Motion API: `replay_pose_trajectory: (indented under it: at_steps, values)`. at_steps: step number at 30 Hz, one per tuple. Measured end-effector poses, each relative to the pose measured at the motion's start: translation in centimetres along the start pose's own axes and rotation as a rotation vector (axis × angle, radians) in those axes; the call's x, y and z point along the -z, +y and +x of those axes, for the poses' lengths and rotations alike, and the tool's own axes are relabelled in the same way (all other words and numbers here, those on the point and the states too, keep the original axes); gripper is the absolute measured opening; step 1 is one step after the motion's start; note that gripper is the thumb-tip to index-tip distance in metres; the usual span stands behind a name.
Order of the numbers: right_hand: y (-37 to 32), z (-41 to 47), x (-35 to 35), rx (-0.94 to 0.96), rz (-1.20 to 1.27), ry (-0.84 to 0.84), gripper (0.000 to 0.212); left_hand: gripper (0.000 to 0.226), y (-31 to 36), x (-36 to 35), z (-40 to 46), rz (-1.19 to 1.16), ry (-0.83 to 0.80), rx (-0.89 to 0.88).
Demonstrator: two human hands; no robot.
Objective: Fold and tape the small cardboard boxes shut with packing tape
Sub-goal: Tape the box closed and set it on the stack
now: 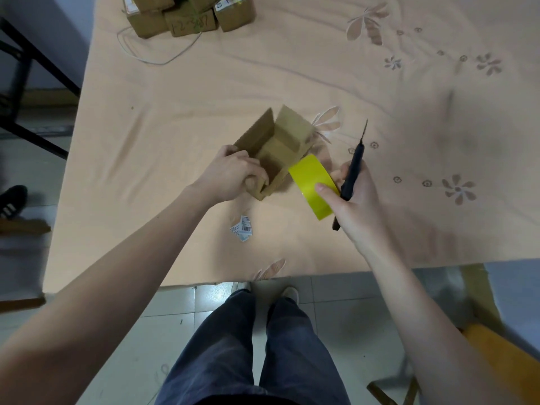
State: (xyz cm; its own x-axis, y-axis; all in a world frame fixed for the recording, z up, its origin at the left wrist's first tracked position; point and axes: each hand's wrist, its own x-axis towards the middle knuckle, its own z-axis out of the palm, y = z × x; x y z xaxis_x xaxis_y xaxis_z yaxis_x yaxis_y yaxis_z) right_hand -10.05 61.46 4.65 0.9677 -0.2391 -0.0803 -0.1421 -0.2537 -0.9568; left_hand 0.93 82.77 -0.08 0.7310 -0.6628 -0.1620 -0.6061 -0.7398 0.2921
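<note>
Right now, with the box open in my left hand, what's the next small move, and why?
Probably fold the flaps shut with the left hand: the small cardboard box gapes open with flaps upright, while the right hand already holds the yellow tape roll and black knife beside it.

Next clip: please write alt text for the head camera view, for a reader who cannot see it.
Over a peach floral tablecloth, the left hand grips an open cardboard box while the right hand holds a yellow tape roll and a dark-handled knife. Taped boxes sit at the far edge, and a barcode label lies nearer.
</note>
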Motion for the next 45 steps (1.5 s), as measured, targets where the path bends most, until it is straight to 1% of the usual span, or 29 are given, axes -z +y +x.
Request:
replay_pose_trajectory:
  at_steps: [2,5,6,8,9,11,12,13,16,20,22,26,28,30,32,34,35,38,40,45]
  values:
    - [0.1,0.3,0.2,-0.002,0.020,0.033,0.033,0.052,-0.4,1.2,-0.2,-0.023,0.007,0.017]
    - [0.5,0.7,0.7,-0.019,0.026,0.072,0.033,0.058,-0.5,2.0,-0.2,-0.023,0.034,0.114]
    - [0.6,0.8,0.8,-0.029,0.027,0.078,0.032,0.055,-0.1,2.0,0.0,-0.034,0.051,0.127]
    - [0.7,1.0,1.0,-0.038,0.028,0.095,0.031,0.040,1.5,1.7,0.3,-0.060,0.080,0.083]
    - [0.8,1.0,1.1,-0.040,0.025,0.105,0.028,0.036,2.5,1.3,0.4,-0.057,0.062,0.048]
    - [0.8,1.0,1.2,-0.050,0.033,0.121,0.025,0.049,4.2,0.0,0.7,0.004,-0.041,0.024]
    - [0.8,1.0,1.2,-0.052,0.039,0.126,0.025,0.052,4.7,-0.7,0.8,0.042,-0.073,0.037]
    - [0.9,1.0,1.3,-0.053,0.041,0.130,0.025,0.051,5.1,-1.2,0.9,0.061,-0.067,0.052]
    - [0.9,0.8,1.7,-0.050,0.061,0.126,0.027,0.051,4.7,-1.3,1.0,0.053,0.031,0.064]
    - [0.9,0.4,2.3,-0.014,0.147,0.094,0.029,0.049,2.6,0.0,0.5,0.020,0.173,0.108]
    - [0.8,0.1,2.4,-0.003,0.171,0.076,0.028,0.046,1.2,0.4,0.1,-0.029,0.203,0.143]
    - [0.7,-0.4,2.3,0.025,0.156,0.020,0.031,0.040,0.3,0.7,-0.6,-0.205,0.173,0.217]
    - [0.5,-0.7,2.0,0.027,0.129,0.005,0.033,0.035,1.6,1.1,-0.6,-0.393,0.233,0.221]
    - [0.4,-0.8,1.6,0.031,0.063,-0.016,0.036,0.026,3.5,1.7,-0.6,-0.646,0.266,0.198]
    - [0.4,-1.0,1.2,0.035,0.025,-0.034,0.038,0.023,5.3,2.3,-0.4,-0.853,0.167,0.186]
    - [0.2,-1.0,0.7,0.035,0.010,-0.047,0.036,0.028,6.6,2.4,-0.1,-0.982,0.060,0.202]
    - [0.1,-1.0,0.5,0.036,-0.002,-0.048,0.035,0.028,7.0,2.3,-0.1,-1.034,0.062,0.223]
    - [0.0,-1.0,0.0,0.026,-0.029,-0.029,0.029,0.021,7.9,2.2,0.0,-1.157,0.218,0.283]
    - [0.1,-0.9,-0.2,0.023,-0.040,-0.013,0.028,0.016,8.2,2.2,0.0,-1.223,0.285,0.286]
    - [0.1,-0.9,-0.4,0.063,-0.102,-0.016,0.028,0.004,7.9,2.4,0.5,-1.295,0.297,0.346]
